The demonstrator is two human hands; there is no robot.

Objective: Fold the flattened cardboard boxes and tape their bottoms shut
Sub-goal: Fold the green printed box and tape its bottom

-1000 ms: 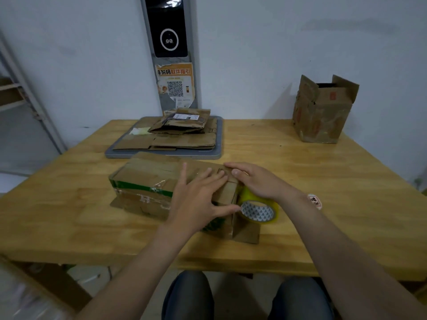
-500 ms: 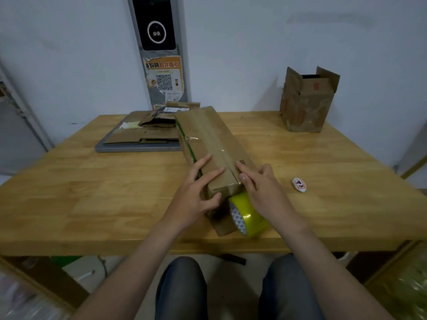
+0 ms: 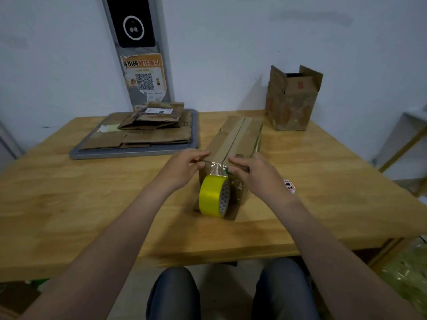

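A long cardboard box [image 3: 240, 135] lies on the wooden table [image 3: 80, 204], pointing away from me, its closed flaps and centre seam facing up. A yellow tape roll [image 3: 211, 195] stands against its near end, and a clear strip runs from the roll up onto the box's near edge. My left hand [image 3: 182, 167] pinches the near left corner of the box. My right hand [image 3: 256, 174] lies on the near right corner, fingers flat on top and thumb on the tape strip.
A grey tray [image 3: 129, 153] with several flattened boxes [image 3: 147, 135] sits at the back left. An upright folded box [image 3: 291, 105] with open top flaps stands at the back right by the wall. A small white and red object [image 3: 288, 185] lies right of my right hand.
The box has swung from lying crosswise to pointing away and to the right. Both hands slid to its near end, and the tape roll now stands on the table against that end.
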